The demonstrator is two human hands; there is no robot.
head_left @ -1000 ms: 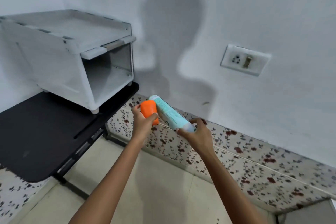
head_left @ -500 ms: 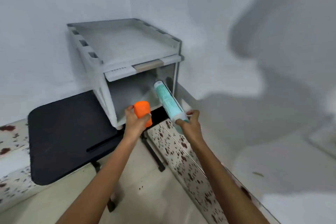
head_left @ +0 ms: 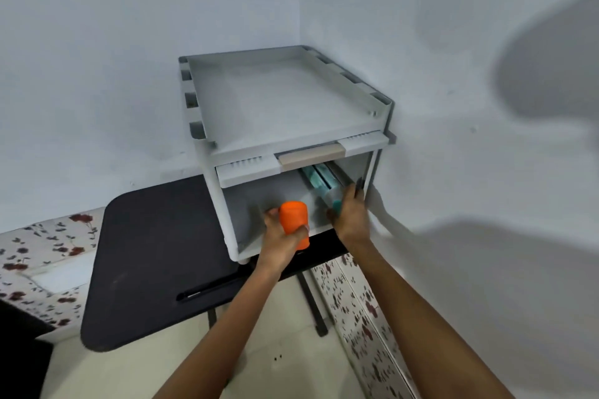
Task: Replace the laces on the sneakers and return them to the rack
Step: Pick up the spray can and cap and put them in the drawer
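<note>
A white plastic rack (head_left: 285, 107) stands in the room's corner on a black table (head_left: 152, 256). My left hand (head_left: 282, 236) grips an orange cylinder (head_left: 294, 223) just in front of the rack's lower opening. My right hand (head_left: 348, 214) holds a long teal tube (head_left: 322, 186) by its near end. The tube's far end reaches into the lower shelf along its right side. No sneakers or laces are in view.
A dark pen-like stick (head_left: 207, 290) lies near the table's front edge. Flowered wall tiles (head_left: 363, 311) run along the floor at right and at left (head_left: 42, 243). The rack's top tray holds nothing. Pale floor shows below the table.
The view has swung left and closer to the rack. Both hands moved forward, and the teal tube now reaches inside the lower shelf instead of being held in front of it.
</note>
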